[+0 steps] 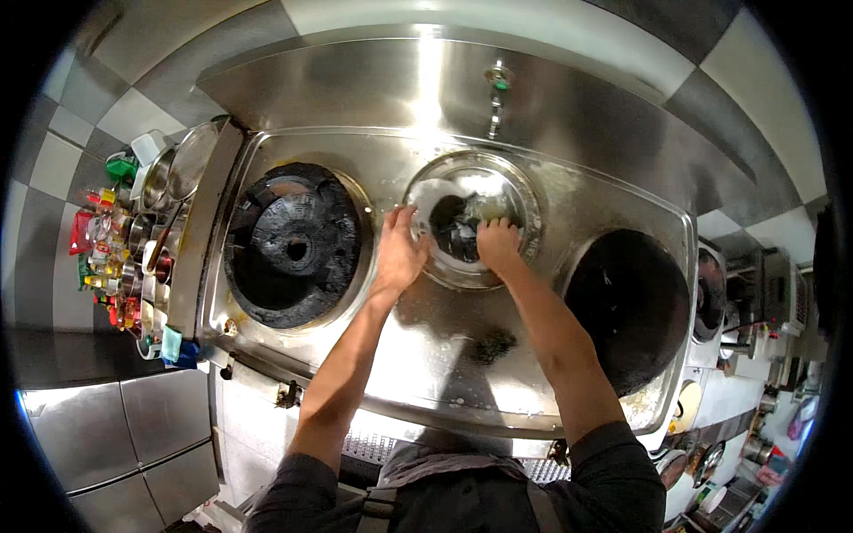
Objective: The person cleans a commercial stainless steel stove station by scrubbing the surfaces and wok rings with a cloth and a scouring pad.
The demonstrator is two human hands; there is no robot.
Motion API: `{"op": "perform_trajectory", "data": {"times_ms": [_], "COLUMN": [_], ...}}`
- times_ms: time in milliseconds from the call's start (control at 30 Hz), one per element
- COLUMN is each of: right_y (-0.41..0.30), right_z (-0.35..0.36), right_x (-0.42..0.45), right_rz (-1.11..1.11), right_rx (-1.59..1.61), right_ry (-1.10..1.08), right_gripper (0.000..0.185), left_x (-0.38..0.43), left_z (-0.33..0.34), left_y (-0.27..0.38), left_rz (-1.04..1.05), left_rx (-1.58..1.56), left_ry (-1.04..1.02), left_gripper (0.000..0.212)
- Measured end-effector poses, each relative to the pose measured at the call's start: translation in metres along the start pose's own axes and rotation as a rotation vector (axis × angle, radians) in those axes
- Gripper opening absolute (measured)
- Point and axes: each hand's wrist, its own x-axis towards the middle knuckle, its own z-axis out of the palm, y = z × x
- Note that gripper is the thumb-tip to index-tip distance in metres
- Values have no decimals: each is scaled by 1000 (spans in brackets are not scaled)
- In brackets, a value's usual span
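Note:
A round, shiny metal basin (533,251) sits at the middle of the stainless steel range top (416,340). Inside it I see glare, a dark round area and a crumpled greyish piece (464,234) that I cannot identify. My left hand (402,252) is at the basin's left edge, thumb apart from the fingers; whether it grips the rim is unclear. Over the right part of the basin, my right hand (498,244) has its fingers bent down beside the greyish piece. What lies under those fingers is hidden.
A blackened burner ring (296,246) is on the left, a dark wok (626,313) on the right. Behind the basin a tap (496,100) projects from the steel backsplash. Seasoning bottles (106,250) and metal containers (136,230) crowd the left side. Steel cabinet doors (80,433) stand lower left.

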Motion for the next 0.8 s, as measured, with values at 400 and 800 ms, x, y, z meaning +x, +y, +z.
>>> {"op": "perform_trajectory", "data": {"times_ms": [400,800], "right_y": [5,-50], "right_z": [-107,-304], "right_x": [-3,33], "right_rz": [233,-79], "right_rx": [1182,1558], "right_ry": [-21,615], "right_gripper": [49,52], "left_x": [-69,66], "left_z": [-45,-112], "left_y": [-51,-33], "left_rz": [-178,-263], "left_rx": [-204,-553], "left_ry": [69,-102], "left_gripper": [36,62]}}
